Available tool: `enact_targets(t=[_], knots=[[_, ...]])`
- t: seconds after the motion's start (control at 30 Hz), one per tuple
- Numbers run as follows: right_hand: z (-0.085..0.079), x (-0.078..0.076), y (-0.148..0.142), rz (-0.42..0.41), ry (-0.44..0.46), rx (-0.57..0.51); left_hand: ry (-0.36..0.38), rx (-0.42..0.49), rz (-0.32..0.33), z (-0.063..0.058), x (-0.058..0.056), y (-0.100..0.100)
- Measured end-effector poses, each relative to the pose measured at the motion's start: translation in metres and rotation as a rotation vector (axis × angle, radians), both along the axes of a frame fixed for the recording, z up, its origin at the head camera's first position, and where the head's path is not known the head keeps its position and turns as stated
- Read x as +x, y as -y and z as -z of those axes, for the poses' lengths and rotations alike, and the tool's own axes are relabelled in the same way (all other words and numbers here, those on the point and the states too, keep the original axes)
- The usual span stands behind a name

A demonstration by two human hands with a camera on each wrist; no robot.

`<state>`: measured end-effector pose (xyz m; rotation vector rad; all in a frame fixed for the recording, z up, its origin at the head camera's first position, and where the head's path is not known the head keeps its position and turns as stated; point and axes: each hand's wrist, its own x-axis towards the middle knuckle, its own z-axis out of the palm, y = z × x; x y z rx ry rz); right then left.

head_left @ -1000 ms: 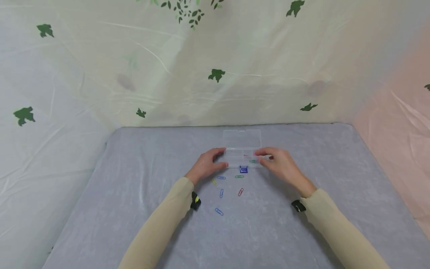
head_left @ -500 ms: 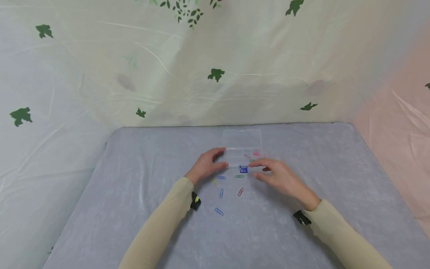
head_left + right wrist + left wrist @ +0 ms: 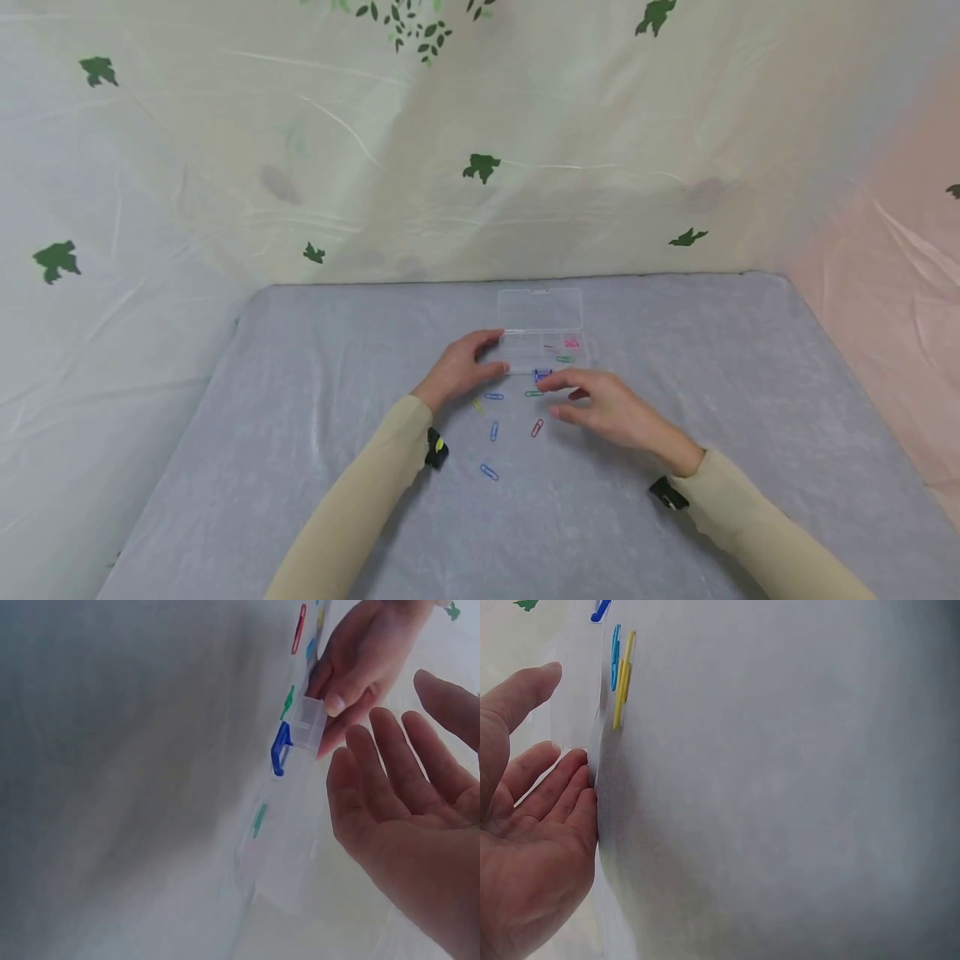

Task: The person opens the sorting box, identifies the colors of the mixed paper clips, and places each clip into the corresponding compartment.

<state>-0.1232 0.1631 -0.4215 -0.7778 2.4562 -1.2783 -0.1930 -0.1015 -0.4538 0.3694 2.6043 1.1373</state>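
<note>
A clear plastic box [image 3: 521, 350] with compartments lies with its lid [image 3: 540, 308] folded back. My left hand [image 3: 459, 364] holds its left end between thumb and fingers. Inside the box's right part are a green paper clip [image 3: 565, 359] and pink pieces [image 3: 572, 342]. A blue latch [image 3: 280, 750] juts from the front wall. My right hand [image 3: 611, 408] hovers just right of a loose green paper clip [image 3: 532, 393], fingers spread and holding nothing. A red paper clip [image 3: 537, 428] lies nearer me, in front of it.
Left of the red clip lie blue paper clips [image 3: 494, 431] and a yellow paper clip [image 3: 477, 405], the latter close to my left wrist. A grey cloth [image 3: 360, 350] covers the table. Behind it hangs a pale curtain [image 3: 405, 200] with green bird shapes.
My right hand has let go of something at the box's right compartments and drawn back toward me and left, over the loose clips. The left hand stays on the box.
</note>
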Motion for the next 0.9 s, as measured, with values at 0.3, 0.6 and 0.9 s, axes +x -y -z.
enact_targets(t=[0.3, 0.6, 0.9], knots=[[0.006, -0.004, 0.007, -0.077, 0.001, 0.029, -0.006, -0.002, 0.000, 0.000, 0.000, 0.000], [0.013, -0.009, 0.013, -0.135, 0.028, 0.081, -0.012, -0.012, 0.003, -0.002, 0.001, -0.001], [0.016, -0.014, 0.016, -0.195, 0.018, 0.138, -0.025, -0.008, 0.011, -0.002, 0.002, 0.000]])
